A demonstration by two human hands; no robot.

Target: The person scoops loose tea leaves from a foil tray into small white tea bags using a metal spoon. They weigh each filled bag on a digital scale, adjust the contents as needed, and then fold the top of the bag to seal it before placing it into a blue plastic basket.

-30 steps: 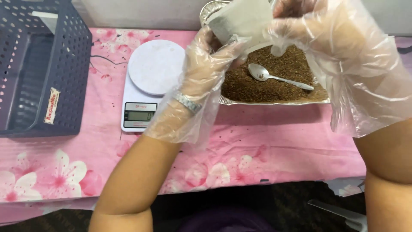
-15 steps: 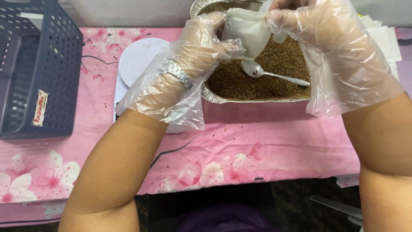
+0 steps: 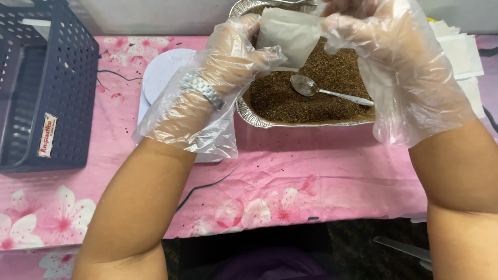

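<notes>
Both my hands wear loose clear plastic gloves and together hold a small white paper pouch (image 3: 290, 36) above a foil tray (image 3: 249, 116). My left hand (image 3: 233, 52) pinches the pouch's left edge; a metal watch sits on that wrist. My right hand (image 3: 373, 36) grips the pouch's upper right side. The tray is filled with brown granular material (image 3: 290, 101), and a metal spoon (image 3: 324, 92) lies on it, bowl to the left, just below the pouch.
A white kitchen scale (image 3: 155, 78) sits left of the tray, partly under my left forearm. A dark blue perforated plastic basket (image 3: 41, 93) stands at far left. A stack of white paper pouches (image 3: 461, 52) lies at right. A pink floral cloth (image 3: 311, 181) covers the table.
The view has shifted so the tray and hands sit more to the right and higher. My left arm now covers most of the scale. Both hands keep hold of the pouch.
</notes>
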